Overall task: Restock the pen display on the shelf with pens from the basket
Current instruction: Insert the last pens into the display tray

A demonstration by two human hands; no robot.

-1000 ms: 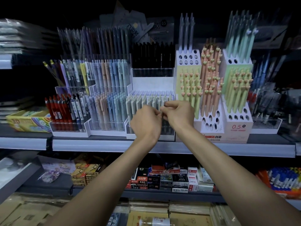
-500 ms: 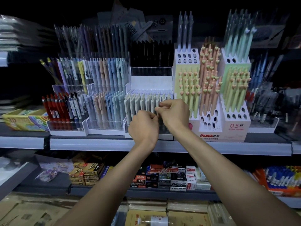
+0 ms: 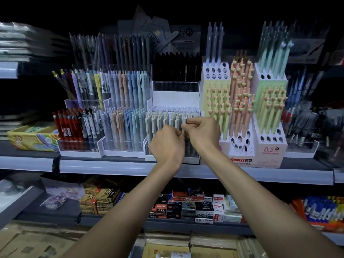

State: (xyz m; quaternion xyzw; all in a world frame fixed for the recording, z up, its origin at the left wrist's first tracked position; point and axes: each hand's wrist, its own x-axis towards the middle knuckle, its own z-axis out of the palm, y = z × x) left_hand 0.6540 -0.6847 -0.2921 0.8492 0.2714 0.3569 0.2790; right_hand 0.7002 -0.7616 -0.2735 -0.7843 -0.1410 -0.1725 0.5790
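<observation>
The white pen display (image 3: 175,100) stands mid-shelf, with a grid of holes on top and a front row of pale grey and cream pens (image 3: 160,123). My right hand (image 3: 203,135) pinches the top of a pale pen (image 3: 184,121) at the right end of that row. My left hand (image 3: 166,145) is just left of it and lower, back towards me, with its curled fingertips meeting the same pen's barrel. Both hands hide the lower part of the pen. No basket shows in this view.
Clear trays of red, black and pastel pens (image 3: 128,127) stand to the left, and a tall stand of heart-topped pens (image 3: 242,101) to the right. The grey shelf edge (image 3: 115,167) runs below my wrists. Boxes of stationery (image 3: 188,207) fill the lower shelf.
Both hands stayed at the right end of the front row. The right fingers shifted slightly on the pen top; the view tilted a little.
</observation>
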